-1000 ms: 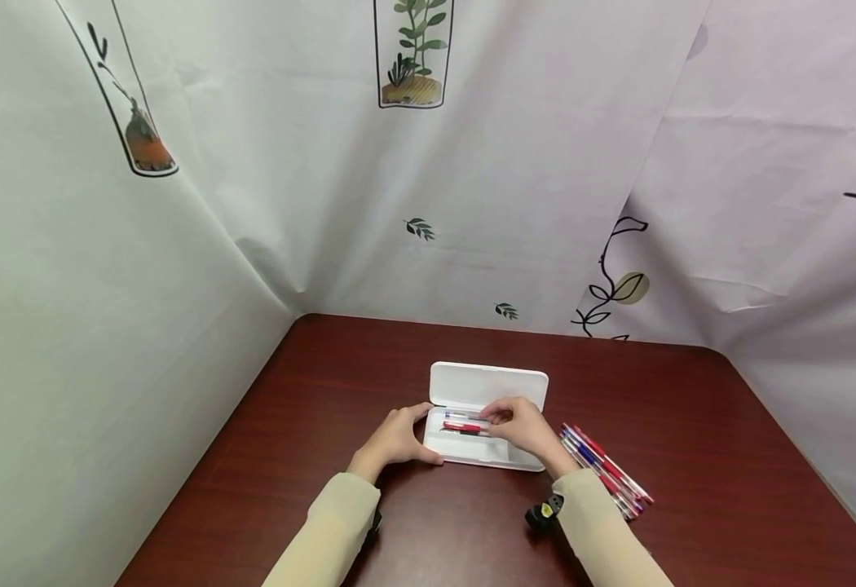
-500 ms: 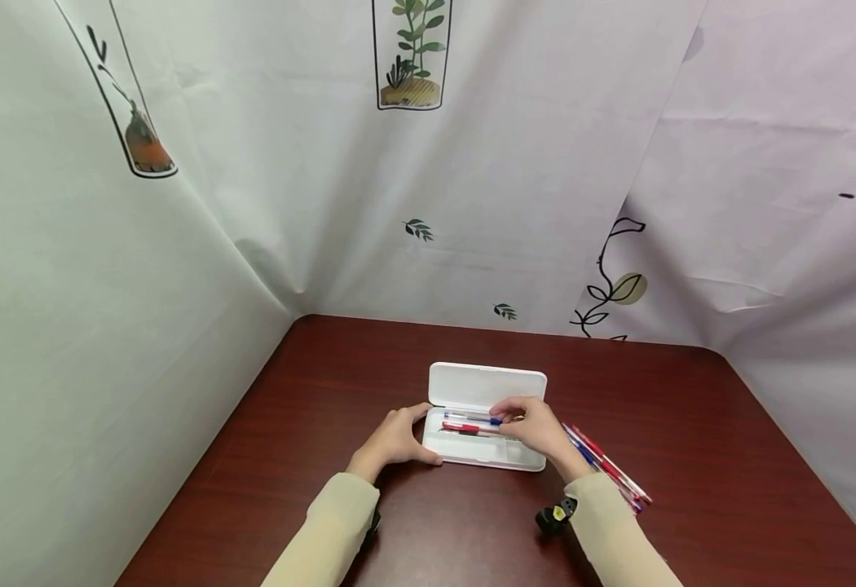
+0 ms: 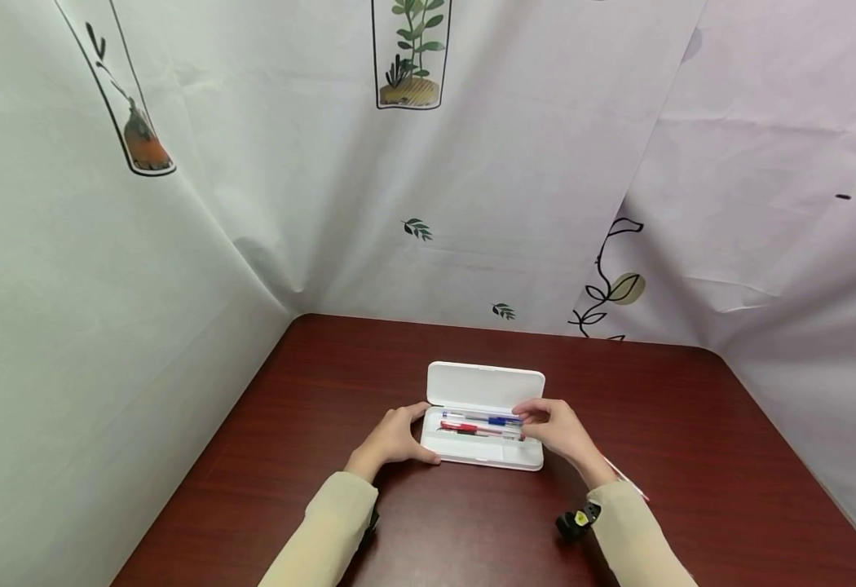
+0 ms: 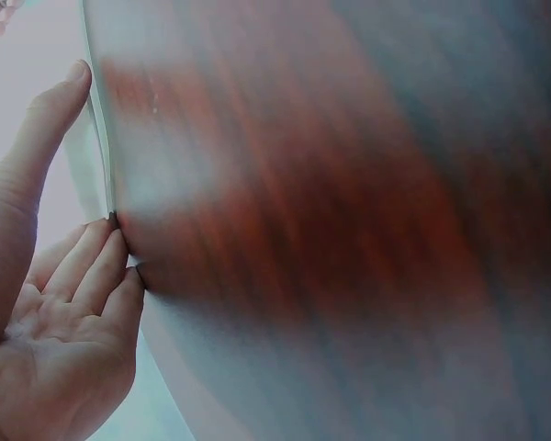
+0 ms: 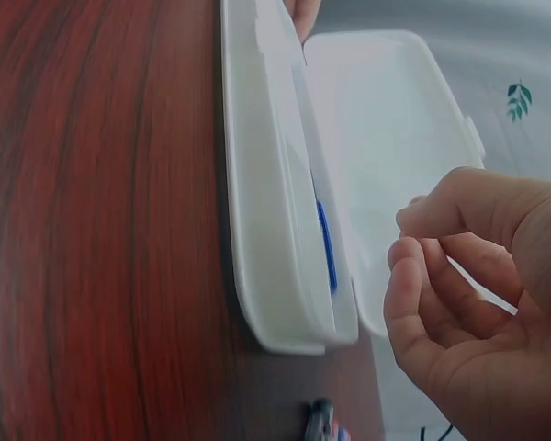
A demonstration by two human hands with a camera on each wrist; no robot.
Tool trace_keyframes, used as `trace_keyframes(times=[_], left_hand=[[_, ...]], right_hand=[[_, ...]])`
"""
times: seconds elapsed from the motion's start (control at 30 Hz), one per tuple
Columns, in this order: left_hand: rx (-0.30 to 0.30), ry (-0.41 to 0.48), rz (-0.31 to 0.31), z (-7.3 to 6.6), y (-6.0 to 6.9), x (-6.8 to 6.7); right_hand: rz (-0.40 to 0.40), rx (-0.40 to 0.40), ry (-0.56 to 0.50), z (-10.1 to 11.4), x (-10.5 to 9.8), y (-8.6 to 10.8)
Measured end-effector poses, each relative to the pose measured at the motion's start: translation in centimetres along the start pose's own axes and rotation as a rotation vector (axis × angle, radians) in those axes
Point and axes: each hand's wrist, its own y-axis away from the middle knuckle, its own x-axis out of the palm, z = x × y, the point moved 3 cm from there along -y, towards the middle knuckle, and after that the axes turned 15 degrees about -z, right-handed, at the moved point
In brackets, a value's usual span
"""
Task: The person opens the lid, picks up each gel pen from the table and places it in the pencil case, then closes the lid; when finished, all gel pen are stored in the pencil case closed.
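Note:
The white pencil case [image 3: 465, 449] lies on the table with its lid [image 3: 483, 386] raised at the back. Inside the rear part are a blue pen [image 3: 503, 421] and a red pen [image 3: 459, 427], with a dark one beside the red. My left hand [image 3: 390, 439] grips the case's left end, thumb in front and fingers behind; the left wrist view shows this hand [image 4: 69, 312] at the edge. Above the right end, my right hand [image 3: 562, 432] has loosely bent fingers. In the right wrist view this hand [image 5: 496, 285] shows nothing between its fingertips, beside the open lid [image 5: 376, 119].
More pens lie to the right, mostly hidden under the right forearm; one red and white pen [image 3: 629, 479] shows past it. Dark pen ends [image 5: 320, 421] appear beyond the case in the right wrist view. A printed cloth [image 3: 545, 163] hangs behind the table.
My right hand has moved right along the case, uncovering the blue part of the pen in it. The forearm now covers most of the loose pens. My left hand has stayed put.

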Motion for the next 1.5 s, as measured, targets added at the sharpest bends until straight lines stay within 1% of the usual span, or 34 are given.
trace_keyframes(times=[0.1, 0.23, 0.37, 0.7, 1.03, 1.2, 1.27, 1.5], left_hand=[[0.009, 0.001, 0.0, -0.1, 0.0, 0.0], [0.001, 0.004, 0.002, -0.2, 0.1, -0.1], [-0.013, 0.006, 0.005, -0.2, 0.1, -0.3], [-0.018, 0.003, 0.01, -0.1, 0.1, -0.2], [0.013, -0.003, -0.001, -0.2, -0.1, -0.2], [0.008, -0.008, 0.002, -0.3, -0.1, -0.3], [-0.001, -0.007, 0.002, -0.3, -0.1, -0.3], [-0.004, -0.003, 0.007, -0.3, 0.2, -0.2]], right_hand=[[-0.005, 0.016, -0.014, -0.4, -0.7, 0.2], [-0.017, 0.042, -0.019, -0.8, -1.7, 0.3], [-0.025, 0.052, 0.01, -1.4, -2.7, 0.3], [-0.034, -0.001, 0.067, -2.6, -5.2, 0.8], [-0.054, 0.072, 0.115, -4.0, -7.6, 1.8], [-0.057, 0.108, 0.137, -4.7, -8.6, 2.3], [-0.057, 0.115, 0.16, -5.0, -8.9, 2.4], [-0.038, 0.157, 0.263, -5.8, -9.7, 2.8]])
